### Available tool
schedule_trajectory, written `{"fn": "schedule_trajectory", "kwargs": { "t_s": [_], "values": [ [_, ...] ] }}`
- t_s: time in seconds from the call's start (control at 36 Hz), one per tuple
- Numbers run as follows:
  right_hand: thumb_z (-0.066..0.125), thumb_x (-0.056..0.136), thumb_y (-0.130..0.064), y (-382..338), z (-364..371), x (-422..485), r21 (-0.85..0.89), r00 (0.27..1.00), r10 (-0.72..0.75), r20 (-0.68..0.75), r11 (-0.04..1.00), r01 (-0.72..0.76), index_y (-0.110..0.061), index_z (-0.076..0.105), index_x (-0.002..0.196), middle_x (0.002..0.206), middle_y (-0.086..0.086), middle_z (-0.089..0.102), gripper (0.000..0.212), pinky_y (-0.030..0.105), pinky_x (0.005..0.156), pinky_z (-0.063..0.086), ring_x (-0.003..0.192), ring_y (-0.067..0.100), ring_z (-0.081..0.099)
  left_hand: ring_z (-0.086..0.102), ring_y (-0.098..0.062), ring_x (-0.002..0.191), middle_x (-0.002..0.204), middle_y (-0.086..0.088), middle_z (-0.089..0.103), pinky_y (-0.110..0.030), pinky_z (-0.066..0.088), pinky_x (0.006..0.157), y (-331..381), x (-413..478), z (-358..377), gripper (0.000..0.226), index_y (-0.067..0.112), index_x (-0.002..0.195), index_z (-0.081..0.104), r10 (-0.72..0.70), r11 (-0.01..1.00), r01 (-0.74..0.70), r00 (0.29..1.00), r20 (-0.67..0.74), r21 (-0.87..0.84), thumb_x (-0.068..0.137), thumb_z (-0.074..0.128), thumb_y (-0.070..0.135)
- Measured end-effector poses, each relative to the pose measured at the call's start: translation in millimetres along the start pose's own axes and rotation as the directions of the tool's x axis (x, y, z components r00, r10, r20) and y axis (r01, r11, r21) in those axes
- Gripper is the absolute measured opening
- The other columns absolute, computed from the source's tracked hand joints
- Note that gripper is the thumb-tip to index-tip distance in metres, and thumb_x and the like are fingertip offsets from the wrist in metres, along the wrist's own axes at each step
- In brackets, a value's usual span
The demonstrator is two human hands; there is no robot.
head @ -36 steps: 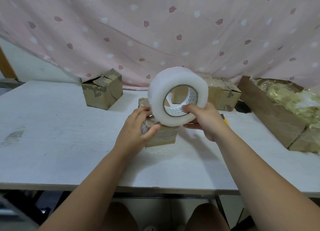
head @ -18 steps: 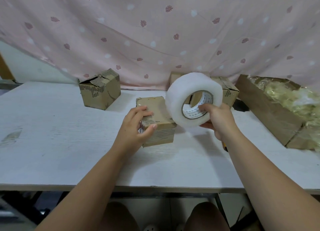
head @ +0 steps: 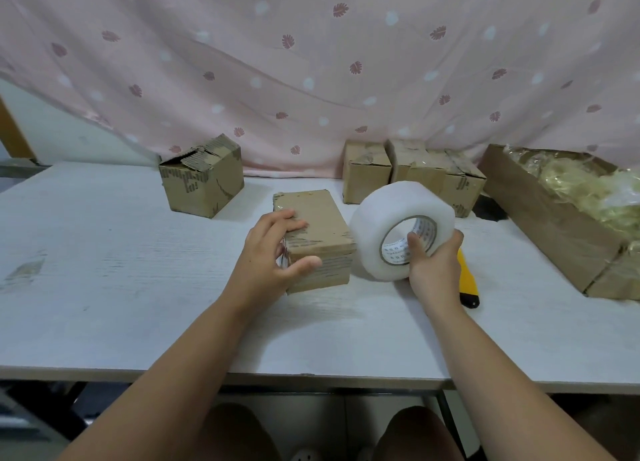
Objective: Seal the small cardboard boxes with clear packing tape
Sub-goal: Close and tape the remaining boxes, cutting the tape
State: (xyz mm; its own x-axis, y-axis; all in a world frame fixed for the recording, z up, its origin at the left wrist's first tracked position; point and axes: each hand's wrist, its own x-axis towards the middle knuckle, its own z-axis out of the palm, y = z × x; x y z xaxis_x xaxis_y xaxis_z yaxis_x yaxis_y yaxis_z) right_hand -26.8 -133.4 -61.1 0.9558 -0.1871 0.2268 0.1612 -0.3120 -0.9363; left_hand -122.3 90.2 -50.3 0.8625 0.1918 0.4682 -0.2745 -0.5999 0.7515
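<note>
A small cardboard box (head: pixel 320 225) lies flat in the middle of the white table (head: pixel 104 270). My left hand (head: pixel 273 252) grips its near left corner, fingers on top and thumb on the front face. Just right of the box, a thick roll of clear packing tape (head: pixel 384 218) stands on edge, low at the table. My right hand (head: pixel 433 263) holds the roll with fingers hooked through its core.
A torn-topped box (head: pixel 202 178) stands at the back left; two more boxes (head: pixel 365 173) (head: pixel 440 180) sit at the back centre. A yellow utility knife (head: pixel 467 282) lies behind my right wrist. A long carton of crumpled plastic (head: pixel 561 218) fills the right. A pink curtain (head: pixel 311 62) hangs behind.
My right hand has carried the tape roll from above the box down and to the right, to the table beside it. My left hand has stayed on the box.
</note>
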Motion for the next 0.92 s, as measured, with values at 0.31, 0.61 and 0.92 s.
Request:
{"fn": "schedule_trajectory", "kwargs": {
  "t_s": [0.31,0.61,0.92],
  "values": [
    [0.061,0.095,-0.031,-4.3,-2.8,7.7,0.239,0.994,-0.04,-0.107,0.969,0.064,-0.023,0.047,0.119,0.095,-0.021,0.057,0.03,0.019,0.077,0.044,0.084,-0.011,0.055,0.04,-0.003,0.126,0.126,0.013,0.048,0.005,0.024,0.087,8.0,-0.4,5.8,0.026,0.033,0.107,0.06,-0.017,0.999,0.014,0.998,-0.058,-0.044,0.087,0.043,0.031],
    [0.061,0.094,-0.025,-34.8,0.6,29.1,0.274,0.977,-0.123,-0.172,0.947,0.168,-0.031,0.054,0.114,0.095,-0.025,0.058,0.022,-0.004,0.066,0.036,0.081,-0.027,0.051,0.04,-0.007,0.126,0.127,0.014,0.045,-0.013,0.025,0.099,6.7,0.3,7.5,0.031,0.032,0.109,0.058,-0.003,0.999,0.007,0.997,-0.083,0.046,0.087,0.036,0.031],
    [0.06,0.096,-0.028,8.1,-2.9,24.6,0.103,0.984,-0.04,-0.175,0.993,0.058,-0.023,0.051,0.126,0.098,-0.015,0.057,0.032,0.026,0.078,0.037,0.095,0.011,0.053,0.042,-0.011,0.125,0.126,0.01,0.047,-0.015,0.028,0.099,9.5,-1.0,7.6,0.033,0.026,0.109,0.062,-0.01,0.999,0.017,0.992,-0.129,0.051,0.086,0.037,0.029]
  ]
}}
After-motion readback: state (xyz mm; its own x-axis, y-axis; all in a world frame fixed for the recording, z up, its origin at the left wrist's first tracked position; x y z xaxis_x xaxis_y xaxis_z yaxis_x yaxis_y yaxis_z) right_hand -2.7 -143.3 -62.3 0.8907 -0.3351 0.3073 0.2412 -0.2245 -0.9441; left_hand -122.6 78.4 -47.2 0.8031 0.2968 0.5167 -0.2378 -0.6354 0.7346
